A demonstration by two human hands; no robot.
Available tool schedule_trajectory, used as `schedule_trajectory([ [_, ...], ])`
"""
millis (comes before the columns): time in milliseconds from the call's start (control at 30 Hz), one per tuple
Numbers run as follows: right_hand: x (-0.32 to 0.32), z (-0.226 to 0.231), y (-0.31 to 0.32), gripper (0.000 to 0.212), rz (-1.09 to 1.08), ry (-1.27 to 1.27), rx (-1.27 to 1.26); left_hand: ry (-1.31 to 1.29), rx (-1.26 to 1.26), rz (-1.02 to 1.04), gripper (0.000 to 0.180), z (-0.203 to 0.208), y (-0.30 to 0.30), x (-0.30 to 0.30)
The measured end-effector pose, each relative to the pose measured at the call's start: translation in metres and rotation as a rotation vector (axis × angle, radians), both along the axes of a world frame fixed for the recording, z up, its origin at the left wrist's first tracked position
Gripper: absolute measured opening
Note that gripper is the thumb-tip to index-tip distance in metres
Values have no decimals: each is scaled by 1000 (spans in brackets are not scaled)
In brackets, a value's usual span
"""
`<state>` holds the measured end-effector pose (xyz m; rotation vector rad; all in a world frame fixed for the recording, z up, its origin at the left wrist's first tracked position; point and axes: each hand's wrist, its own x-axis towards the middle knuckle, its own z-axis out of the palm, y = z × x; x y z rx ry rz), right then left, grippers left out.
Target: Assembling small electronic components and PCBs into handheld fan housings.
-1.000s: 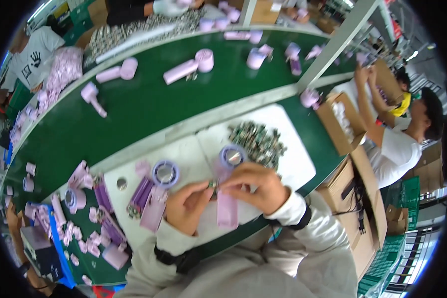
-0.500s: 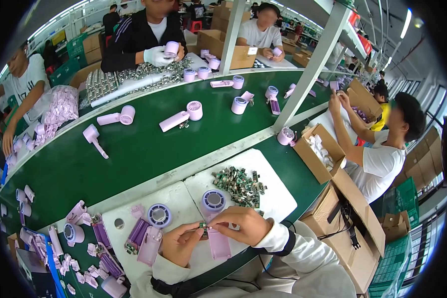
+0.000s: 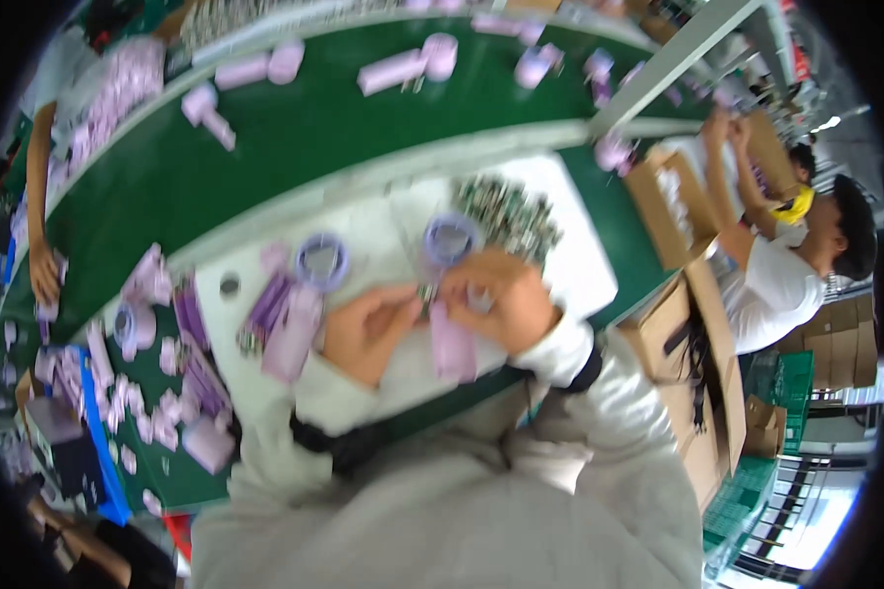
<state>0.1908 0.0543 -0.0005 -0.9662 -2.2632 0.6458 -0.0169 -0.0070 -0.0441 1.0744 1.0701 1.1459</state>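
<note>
My left hand (image 3: 371,332) pinches a small green circuit board (image 3: 426,293) between thumb and fingertips. My right hand (image 3: 501,299) is closed just beside it, fingertips together at the board's edge; blur hides what they grip. Below my right fingers lies the pink handle (image 3: 454,346) of a handheld fan, its round purple head (image 3: 452,239) above my hands. A second fan head (image 3: 321,261) lies to the left, close to a pink handle cover (image 3: 293,334) and a purple handle part (image 3: 268,300). Both fans rest on white foam boards (image 3: 388,231).
A heap of circuit boards (image 3: 506,211) covers the right foam board. Loose pink and purple shells (image 3: 201,383) crowd the left. Beyond a pale rail, more fans (image 3: 440,57) lie on a green surface. Cartons (image 3: 673,211) and a co-worker (image 3: 771,294) are at right; another person's arm (image 3: 41,216) reaches in at left.
The view has tilted downward, so the bench sits higher in the picture and more of my lap shows. My hands remain together at the small board. The picture is now blurred.
</note>
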Motion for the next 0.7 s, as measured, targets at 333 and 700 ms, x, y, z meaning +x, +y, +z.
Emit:
schedule_trajectory([
  [333, -4, 6, 14, 14, -27, 56, 153, -175, 75, 5, 24, 10, 24, 11],
  [700, -5, 3, 14, 15, -3, 66, 156, -226, 52, -14, 24, 6, 25, 6],
])
